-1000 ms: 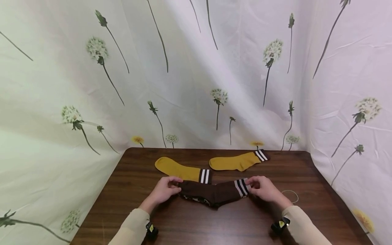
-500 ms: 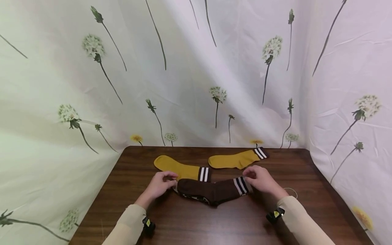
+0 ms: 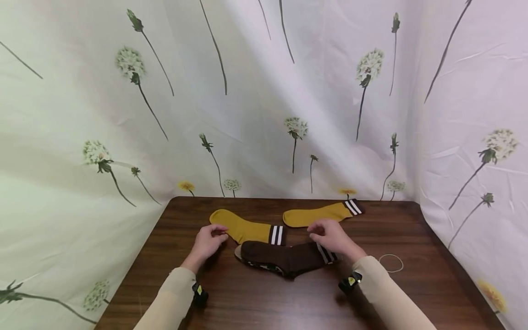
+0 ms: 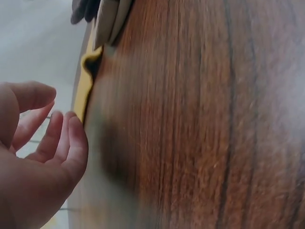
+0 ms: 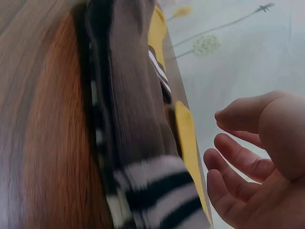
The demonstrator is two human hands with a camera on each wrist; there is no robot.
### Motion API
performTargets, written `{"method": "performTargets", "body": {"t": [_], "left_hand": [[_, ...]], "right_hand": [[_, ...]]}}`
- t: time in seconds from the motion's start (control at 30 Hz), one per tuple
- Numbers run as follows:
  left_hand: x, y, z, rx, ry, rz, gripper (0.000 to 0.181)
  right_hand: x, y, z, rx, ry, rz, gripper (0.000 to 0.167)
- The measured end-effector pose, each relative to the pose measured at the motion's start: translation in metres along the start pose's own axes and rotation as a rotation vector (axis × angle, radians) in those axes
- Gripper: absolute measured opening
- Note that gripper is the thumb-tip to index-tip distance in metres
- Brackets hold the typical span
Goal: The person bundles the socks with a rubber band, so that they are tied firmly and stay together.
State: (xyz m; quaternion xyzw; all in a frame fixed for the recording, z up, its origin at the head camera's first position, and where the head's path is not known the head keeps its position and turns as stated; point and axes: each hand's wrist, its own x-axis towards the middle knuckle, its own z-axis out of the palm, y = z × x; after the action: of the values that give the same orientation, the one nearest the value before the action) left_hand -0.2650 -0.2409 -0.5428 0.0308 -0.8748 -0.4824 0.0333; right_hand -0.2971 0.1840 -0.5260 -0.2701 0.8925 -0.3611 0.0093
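A dark brown sock (image 3: 268, 255) with a grey-and-black striped cuff lies across the middle of the table. Something with a patterned edge and a beige tip shows beneath it, apparently another sock. Just left of its toe is my left hand (image 3: 208, 241), fingers loosely bent and holding nothing, by the left yellow sock (image 3: 247, 230). My right hand (image 3: 333, 236) hovers over the brown sock's cuff, hiding part of it. In the right wrist view its thumb and fingers (image 5: 233, 167) are apart, with nothing between them. Behind it lies the right yellow sock (image 3: 315, 216).
The dark wooden table (image 3: 264, 302) meets a pale floral curtain (image 3: 264, 105) at its back edge. A thin pale loop (image 3: 391, 263) lies to the right of the right forearm. Both yellow socks have white-striped dark cuffs.
Both hands have let go of the brown sock's ends. The left hand has moved away leftward, and the right hand has moved left and farther back. The brown sock stays put.
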Motion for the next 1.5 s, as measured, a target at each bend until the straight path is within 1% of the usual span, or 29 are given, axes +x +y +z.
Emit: {"method": "performTargets", "body": {"t": [0.2, 0.27, 0.5, 0.6, 0.67, 0.77, 0.9, 1.07, 1.17, 1.33, 1.5], "left_hand": [[0.011, -0.008, -0.004, 0.076, 0.065, -0.008, 0.025], [0.015, -0.009, -0.006, 0.082, 0.077, -0.007, 0.026], [0.024, -0.011, -0.011, 0.104, 0.113, 0.004, 0.029], [0.025, -0.011, -0.011, 0.114, 0.111, -0.024, 0.030], [0.026, -0.011, -0.012, 0.111, 0.094, -0.053, 0.033], [0.028, -0.011, -0.013, 0.080, 0.054, -0.111, 0.038], [0.031, -0.011, -0.017, 0.016, 0.012, -0.159, 0.043], [0.034, -0.011, -0.018, -0.096, -0.010, -0.178, 0.047], [0.033, -0.013, -0.019, -0.156, -0.027, -0.197, 0.050], [0.033, -0.019, -0.021, -0.211, -0.055, -0.241, 0.058], [0.033, -0.021, -0.023, -0.259, -0.073, -0.250, 0.062]], "right_hand": [[0.018, -0.006, 0.015, -0.032, -0.062, -0.048, 0.014], [0.024, -0.010, 0.020, -0.036, -0.077, -0.057, 0.014], [0.042, -0.023, 0.031, -0.004, -0.191, -0.008, 0.019], [0.048, -0.025, 0.038, 0.020, -0.243, 0.007, 0.023], [0.051, -0.026, 0.042, 0.043, -0.268, 0.015, 0.027], [0.055, -0.027, 0.048, 0.068, -0.293, 0.021, 0.032], [0.059, -0.029, 0.054, 0.074, -0.298, 0.045, 0.035], [0.062, -0.030, 0.059, 0.069, -0.310, 0.084, 0.034], [0.061, -0.029, 0.060, 0.071, -0.326, 0.086, 0.035], [0.062, -0.028, 0.060, 0.067, -0.343, 0.094, 0.035], [0.063, -0.030, 0.059, 0.050, -0.342, 0.095, 0.036]]}}
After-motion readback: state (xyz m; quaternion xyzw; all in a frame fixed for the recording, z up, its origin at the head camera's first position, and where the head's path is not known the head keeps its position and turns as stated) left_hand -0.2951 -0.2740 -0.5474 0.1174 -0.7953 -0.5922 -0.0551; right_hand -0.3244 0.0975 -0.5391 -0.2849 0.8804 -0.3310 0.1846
